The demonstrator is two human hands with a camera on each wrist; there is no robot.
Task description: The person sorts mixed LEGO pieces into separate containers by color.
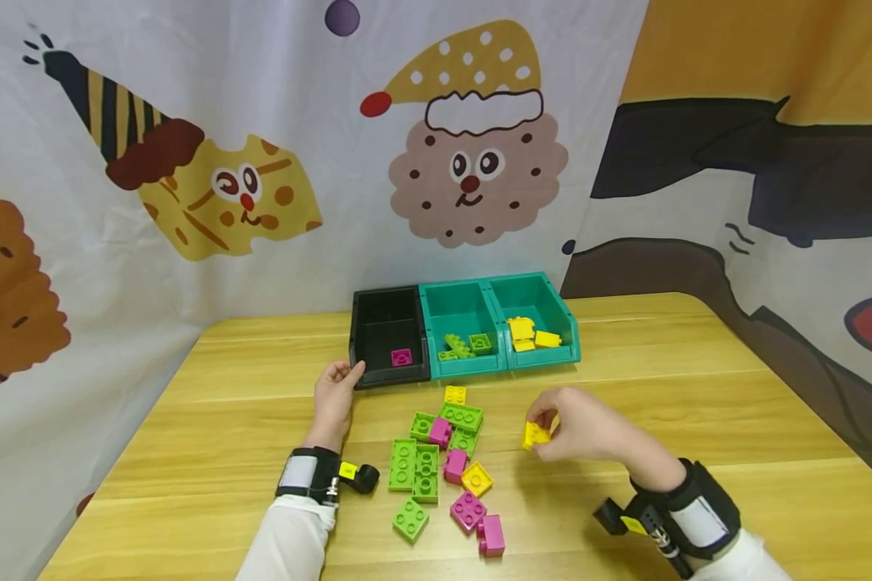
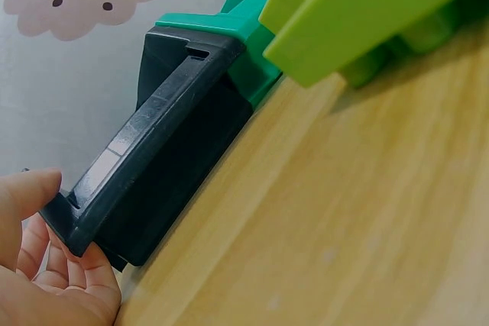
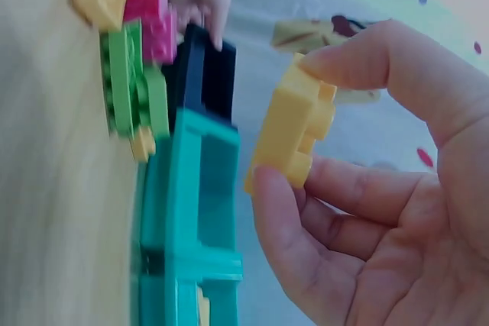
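Note:
Between the thumb and fingers of my right hand [image 1: 577, 424] is a yellow toy brick [image 3: 286, 124], held above the table to the right of the brick pile. My left hand [image 1: 337, 397] grips the front left corner of the black bin [image 2: 153, 127], thumb on the rim and fingers beneath it. A magenta brick [image 1: 401, 357] lies in that bin. Green bricks [image 1: 481, 344] lie in the middle teal bin [image 1: 468, 368], and yellow bricks [image 1: 548, 339] in the right teal bin [image 1: 565, 352].
Loose green bricks [image 1: 403, 465], magenta bricks [image 1: 468, 512] and yellow bricks [image 1: 477, 478] lie spread on the wooden table [image 1: 262, 420] between the hands. Behind the bins hangs a printed cloth [image 1: 349, 266]. The three bins stand side by side near the table's back edge.

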